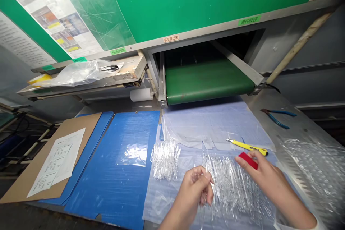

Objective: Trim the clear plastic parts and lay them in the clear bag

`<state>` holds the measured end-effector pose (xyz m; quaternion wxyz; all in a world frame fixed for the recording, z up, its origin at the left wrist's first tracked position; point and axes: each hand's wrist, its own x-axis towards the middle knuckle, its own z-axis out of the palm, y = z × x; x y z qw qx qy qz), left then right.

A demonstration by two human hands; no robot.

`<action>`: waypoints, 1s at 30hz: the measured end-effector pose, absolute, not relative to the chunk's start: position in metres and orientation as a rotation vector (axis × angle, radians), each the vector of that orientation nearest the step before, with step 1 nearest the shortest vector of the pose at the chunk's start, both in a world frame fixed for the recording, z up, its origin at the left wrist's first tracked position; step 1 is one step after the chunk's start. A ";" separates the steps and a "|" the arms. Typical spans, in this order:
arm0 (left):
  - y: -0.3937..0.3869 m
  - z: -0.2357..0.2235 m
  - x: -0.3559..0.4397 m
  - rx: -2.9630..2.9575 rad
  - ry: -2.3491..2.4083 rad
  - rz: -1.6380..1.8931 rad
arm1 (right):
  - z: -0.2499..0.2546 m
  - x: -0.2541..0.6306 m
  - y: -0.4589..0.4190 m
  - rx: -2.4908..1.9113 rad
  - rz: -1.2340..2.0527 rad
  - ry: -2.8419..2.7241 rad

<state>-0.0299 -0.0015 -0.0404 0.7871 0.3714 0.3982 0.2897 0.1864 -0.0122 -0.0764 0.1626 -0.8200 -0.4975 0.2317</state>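
My left hand point(196, 186) is closed in a pinch on a small clear plastic piece point(208, 173), low in the middle of the bench. My right hand point(265, 176) grips a small red tool point(248, 160) with its fingers wrapped round it. Between the two hands lies a spread of several clear plastic pieces point(229, 187) on a clear sheet. A second, smaller heap of clear pieces point(165, 158) lies just left of my left hand. A yellow utility knife point(248, 146) rests beyond my right hand.
A green conveyor belt point(207, 81) ends at the bench's back. Blue-handled pliers point(277, 118) lie at the right, bubble wrap point(315, 169) below them. Blue corrugated sheets point(118, 161), cardboard with a printed paper point(58, 160) lie left. A plastic bag point(81, 72) sits on a shelf.
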 end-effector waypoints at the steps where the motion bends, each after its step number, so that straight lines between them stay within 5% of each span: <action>1: 0.000 -0.046 -0.030 0.678 0.800 0.637 | -0.077 0.191 -0.008 -2.374 0.691 -1.406; 12: -0.026 -0.080 -0.040 0.121 0.665 0.374 | -0.099 0.176 0.014 -2.429 0.770 -1.496; 30: 0.007 -0.063 0.009 1.011 0.944 0.650 | -0.068 0.148 -0.003 -1.806 1.088 -1.181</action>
